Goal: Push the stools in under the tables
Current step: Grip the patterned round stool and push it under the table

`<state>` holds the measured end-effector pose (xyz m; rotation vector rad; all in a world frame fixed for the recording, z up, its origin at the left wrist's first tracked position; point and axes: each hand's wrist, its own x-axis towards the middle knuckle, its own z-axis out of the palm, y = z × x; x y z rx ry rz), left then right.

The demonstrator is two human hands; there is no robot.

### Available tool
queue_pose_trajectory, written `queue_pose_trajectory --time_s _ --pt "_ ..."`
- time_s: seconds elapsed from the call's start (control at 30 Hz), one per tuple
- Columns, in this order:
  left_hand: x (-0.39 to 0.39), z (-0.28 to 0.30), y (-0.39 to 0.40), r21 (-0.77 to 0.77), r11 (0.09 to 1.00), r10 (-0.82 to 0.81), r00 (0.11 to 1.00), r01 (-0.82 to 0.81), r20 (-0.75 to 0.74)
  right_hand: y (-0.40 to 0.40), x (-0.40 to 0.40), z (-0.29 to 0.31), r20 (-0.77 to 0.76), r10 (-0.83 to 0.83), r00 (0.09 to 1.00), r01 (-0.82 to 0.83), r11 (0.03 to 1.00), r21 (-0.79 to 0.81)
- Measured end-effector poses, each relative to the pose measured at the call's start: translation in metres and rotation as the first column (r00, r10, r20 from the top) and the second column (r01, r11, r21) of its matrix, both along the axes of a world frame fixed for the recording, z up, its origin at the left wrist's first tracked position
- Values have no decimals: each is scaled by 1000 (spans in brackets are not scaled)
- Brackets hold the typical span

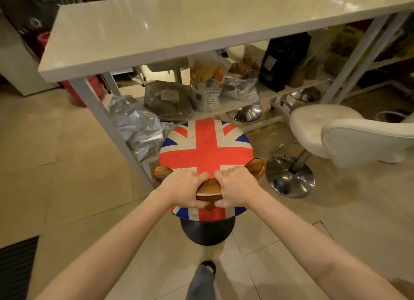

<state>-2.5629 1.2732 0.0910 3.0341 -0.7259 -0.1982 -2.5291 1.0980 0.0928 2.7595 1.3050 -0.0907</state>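
Now both hands, left hand (186, 188) and right hand (235, 186), grip the flag stool's wooden backrest (209, 184); next, push it forward under the white table (156, 30) ahead.

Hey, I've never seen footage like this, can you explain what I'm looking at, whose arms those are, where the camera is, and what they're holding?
There is no machine here. A person wears a wide-angle camera on the head, so you look forward and down along their bare arms. That lens bends straight edges.

The left hand and right hand both grip the wooden backrest of a flag stool. It stands in front of a white table, not yet under it. The near part of the tabletop is bare. Bags sit on a low shelf beneath. A white stool stands to the right.
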Motion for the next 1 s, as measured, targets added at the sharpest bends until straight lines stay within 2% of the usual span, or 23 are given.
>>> queue_pose_trajectory --time_s 0.67,1.0 --pt "141 -10 47 -7 1000 5 1000 -4 8 45 136 -3 -2 0 1000 0 999 44" --pt "183 -10 56 -11 1000 4 1000 -4 1 55 180 -5 9 -2 1000 1 999 35"
